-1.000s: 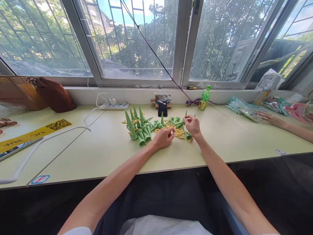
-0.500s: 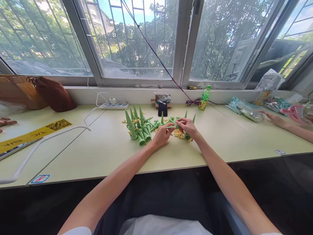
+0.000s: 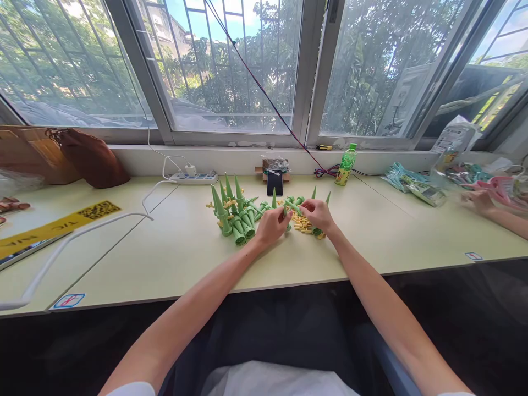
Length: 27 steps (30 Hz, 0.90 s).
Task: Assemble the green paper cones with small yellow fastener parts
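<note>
My left hand [image 3: 270, 226] and my right hand [image 3: 317, 214] meet over the middle of the pale green table [image 3: 173, 247]. Between their pinched fingers they hold one green cone spike [image 3: 292, 207]. What else the left fingers grip is too small to tell. Left of my hands several green cones [image 3: 231, 214] stand and lie in a cluster. Under and behind my hands lies a scatter of small yellow pieces [image 3: 303, 224] with more green cones [image 3: 319, 195] beyond.
A black phone [image 3: 274, 183] leans at the back wall beside a power strip [image 3: 193, 177] and a green bottle [image 3: 345, 165]. A brown bag [image 3: 88, 157] sits far left. Another person's hand [image 3: 478, 199] works by plastic bags [image 3: 412, 184] at right.
My right hand lifted a green cone from the pile and my left hand rose from the table to meet it. The other person's hand drew back to the right.
</note>
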### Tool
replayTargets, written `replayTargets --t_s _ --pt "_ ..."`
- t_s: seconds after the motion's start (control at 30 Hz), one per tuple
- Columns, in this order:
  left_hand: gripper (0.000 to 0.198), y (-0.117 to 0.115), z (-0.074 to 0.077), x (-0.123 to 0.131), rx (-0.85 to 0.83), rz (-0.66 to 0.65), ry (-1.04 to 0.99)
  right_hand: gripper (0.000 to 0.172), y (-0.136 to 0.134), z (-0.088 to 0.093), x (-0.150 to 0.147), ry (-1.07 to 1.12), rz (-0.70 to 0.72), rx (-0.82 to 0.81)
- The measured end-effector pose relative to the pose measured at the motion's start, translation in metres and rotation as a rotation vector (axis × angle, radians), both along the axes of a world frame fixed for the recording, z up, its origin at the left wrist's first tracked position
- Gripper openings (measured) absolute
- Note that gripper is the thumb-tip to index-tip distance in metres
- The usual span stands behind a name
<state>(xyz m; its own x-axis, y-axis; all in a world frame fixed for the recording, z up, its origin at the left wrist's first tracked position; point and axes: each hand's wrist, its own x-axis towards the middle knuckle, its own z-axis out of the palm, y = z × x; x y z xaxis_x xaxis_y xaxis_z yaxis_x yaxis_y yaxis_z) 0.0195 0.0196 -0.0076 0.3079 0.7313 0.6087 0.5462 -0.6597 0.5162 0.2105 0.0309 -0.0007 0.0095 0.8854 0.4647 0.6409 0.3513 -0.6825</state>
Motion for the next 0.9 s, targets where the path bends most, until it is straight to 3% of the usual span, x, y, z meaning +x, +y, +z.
replayTargets --t_s 0.2,0.43,0.63,0.9 --pt "0.043 0.001 -0.005 0.000 -0.037 -0.010 0.156 0.012 0.001 -0.004 -0.003 -0.173 0.127 -0.011" --pt "0.043 0.001 -0.002 0.001 -0.072 0.032 0.112 0.017 -0.002 0.001 -0.001 -0.240 0.171 -0.019" --pt "0.041 0.002 0.000 0.001 -0.055 0.145 0.078 0.016 -0.007 0.004 -0.001 -0.334 0.236 -0.036" --pt "0.040 0.004 -0.001 0.000 -0.058 0.157 0.066 0.012 -0.011 0.007 -0.001 -0.306 0.273 -0.102"
